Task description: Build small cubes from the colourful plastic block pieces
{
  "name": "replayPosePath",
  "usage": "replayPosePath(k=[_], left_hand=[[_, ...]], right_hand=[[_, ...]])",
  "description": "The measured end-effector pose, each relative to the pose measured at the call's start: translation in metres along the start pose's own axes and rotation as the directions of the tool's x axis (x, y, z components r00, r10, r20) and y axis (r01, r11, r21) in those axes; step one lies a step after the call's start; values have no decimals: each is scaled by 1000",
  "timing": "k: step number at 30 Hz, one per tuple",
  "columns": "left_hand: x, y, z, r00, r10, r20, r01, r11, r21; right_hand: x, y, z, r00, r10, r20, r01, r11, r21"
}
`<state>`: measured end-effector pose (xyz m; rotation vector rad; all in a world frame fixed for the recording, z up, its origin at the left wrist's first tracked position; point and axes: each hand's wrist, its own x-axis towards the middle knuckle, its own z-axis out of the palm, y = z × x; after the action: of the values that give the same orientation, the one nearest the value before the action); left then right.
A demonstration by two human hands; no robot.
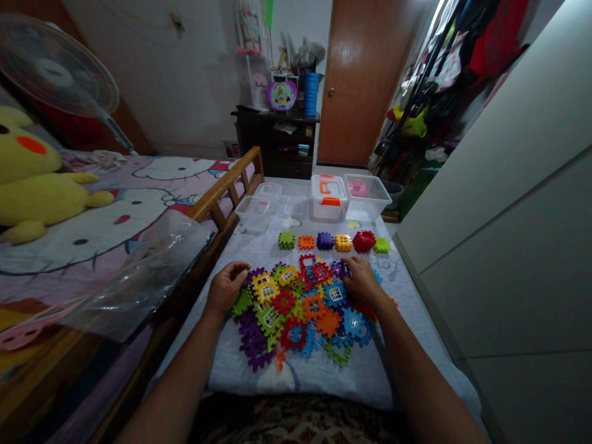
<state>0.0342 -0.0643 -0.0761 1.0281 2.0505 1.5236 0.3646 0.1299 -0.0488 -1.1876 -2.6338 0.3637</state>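
Observation:
A heap of coloured interlocking plastic tiles [300, 308] lies on a grey-white cloth [319, 370] in front of me. My left hand [225, 288] rests at the heap's left edge, fingers curled, touching the tiles there. My right hand [361, 279] sits on the heap's upper right, fingers bent around a purple tile [340, 269]. Beyond the heap stands a row of built cubes: green [287, 240], orange [306, 242], purple [325, 240], yellow [343, 242], red [364, 240] and a green piece [382, 245].
Clear plastic boxes [367, 197] and a white box with an orange handle [328, 196] stand past the cubes. A bed with a wooden rail [222, 191] and a yellow plush toy [37, 179] is on the left. A white wardrobe [509, 216] is on the right.

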Motion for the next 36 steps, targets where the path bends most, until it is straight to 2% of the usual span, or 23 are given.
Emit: replayPosePath(k=[4,8,11,15,21,28,32,36], left_hand=[[-1,1,0,1000,3,3,-3,1000,1],[-1,3,0,1000,-1,-1,1,1000,-3],[-1,3,0,1000,-4,-4,4,1000,-1],[1,-1,0,1000,7,-5,-7,1000,-4],[1,-3,0,1000,21,-4,-21,1000,21],[-2,3,0,1000,20,-7,-20,1000,6],[-3,7,0,1000,13,-10,-13,1000,9],[-2,7,1,1000,8,-10,-8,1000,7]], right_hand=[[-7,2,-1,998,-16,-60,18,999,31],[-10,-12,-8,985,-113,-133,129,984,121],[-10,-32,-9,973,-193,-126,213,961,175],[-8,-53,-5,972,-222,-71,232,955,185],[-7,-58,0,983,-182,-10,182,976,119],[-12,-60,-4,990,-135,-42,139,983,123],[-14,-53,-8,988,-19,-155,64,954,292],[-22,-42,-16,966,177,-188,-53,848,527]])
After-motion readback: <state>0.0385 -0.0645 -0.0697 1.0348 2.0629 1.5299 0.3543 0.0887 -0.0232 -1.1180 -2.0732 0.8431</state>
